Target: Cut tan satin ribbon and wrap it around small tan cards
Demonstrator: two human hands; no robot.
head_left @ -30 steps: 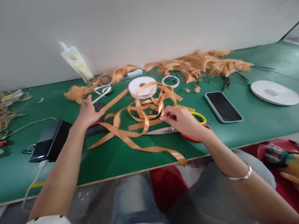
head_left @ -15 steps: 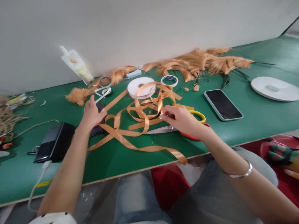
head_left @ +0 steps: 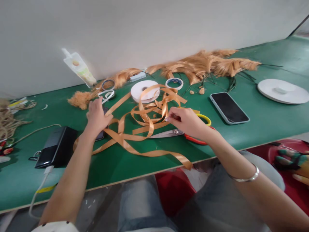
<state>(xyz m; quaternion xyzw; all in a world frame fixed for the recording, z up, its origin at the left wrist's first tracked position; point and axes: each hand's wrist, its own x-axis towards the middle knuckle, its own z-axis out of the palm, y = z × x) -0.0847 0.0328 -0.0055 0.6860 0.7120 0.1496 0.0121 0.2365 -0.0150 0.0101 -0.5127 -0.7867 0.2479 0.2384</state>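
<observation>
My left hand (head_left: 96, 116) reaches over a dark phone (head_left: 100, 135), its fingers partly spread and seemingly holding nothing. Just beyond its fingertips lies a looped white strip (head_left: 107, 96). A tangled orange satin ribbon (head_left: 135, 138) spreads over the middle of the table, one length passing by the left thumb. My right hand (head_left: 182, 119) is closed in a pinch at the ribbon's right side; whatever is between the fingertips is hidden. Beneath the right hand and wrist lie scissors (head_left: 166, 133) with yellow and red handles, partly covered.
Behind the ribbon are a white spool (head_left: 138, 91) and a tape roll (head_left: 174, 83). Orange fibre bundles (head_left: 200, 64) line the wall. A light-cased phone (head_left: 229, 108) and white disc (head_left: 282, 91) sit right. At left stand a black device (head_left: 56, 148) with cable and twine (head_left: 12, 117).
My left hand has turned and shifted slightly right, away from the white strip and further over the dark phone. The right hand keeps its pinch in nearly the same place.
</observation>
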